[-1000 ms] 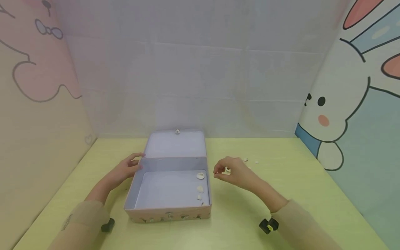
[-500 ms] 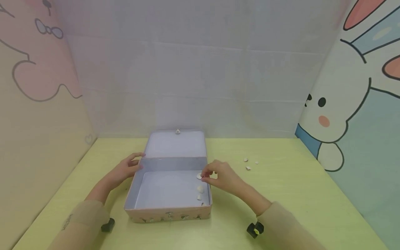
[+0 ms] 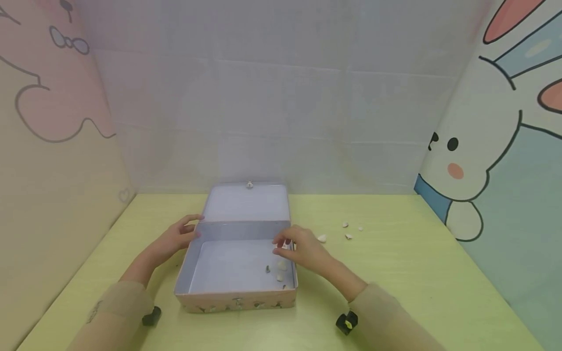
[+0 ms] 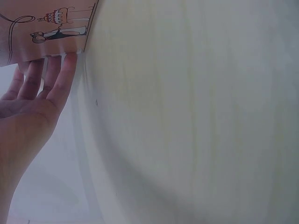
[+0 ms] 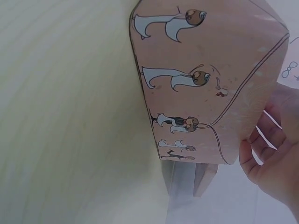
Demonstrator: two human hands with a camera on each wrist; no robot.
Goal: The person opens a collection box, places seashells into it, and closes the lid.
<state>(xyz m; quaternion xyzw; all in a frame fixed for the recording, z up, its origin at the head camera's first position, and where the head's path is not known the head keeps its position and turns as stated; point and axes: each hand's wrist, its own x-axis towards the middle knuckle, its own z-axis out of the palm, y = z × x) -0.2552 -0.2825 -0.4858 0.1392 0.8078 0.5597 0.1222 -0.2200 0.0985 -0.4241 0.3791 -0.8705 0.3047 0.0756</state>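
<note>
A pink metal box (image 3: 237, 301) with a pale lavender inside stands on the table, its lid (image 3: 246, 202) tipped back. My left hand (image 3: 175, 236) rests its extended fingers against the box's left side near the hinge; the left wrist view shows fingertips (image 4: 70, 60) at the box's edge. Over the right wall reaches my right hand (image 3: 307, 248), fingers bent and thumb apart from the index fingertip. A white seashell (image 3: 285, 246) shows partly behind these fingers. Below it inside lie a pale shell (image 3: 281, 265), a smaller one (image 3: 279, 278) and a small dark-speckled piece (image 3: 268, 269).
Several small shells lie on the yellow-green table (image 3: 395, 273) right of the box, among them a white shell (image 3: 322, 238) and a brownish one (image 3: 349, 237). A pale back wall (image 3: 281, 122) and printed side walls enclose the table.
My right hand has moved left from beside the box to over its right side. The small dark-speckled piece now lies on the box floor. The left hand has stayed put.
</note>
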